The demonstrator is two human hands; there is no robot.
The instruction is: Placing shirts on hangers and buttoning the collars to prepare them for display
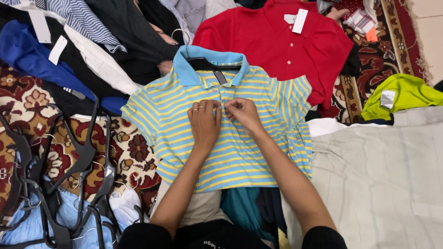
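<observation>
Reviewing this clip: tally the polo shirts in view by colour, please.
Yellow and blue striped polo shirt, under both hands: 1
Red polo shirt, behind it: 1
Total: 2
The left hand and right hand pinch the striped shirt's button placket.

Black sleeves, rings on left hand (205,123)

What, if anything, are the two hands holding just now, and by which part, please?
Both the left hand and right hand pinch the blue-and-yellow striped cotton polo shirt at its front button placket, below the collar.
</observation>
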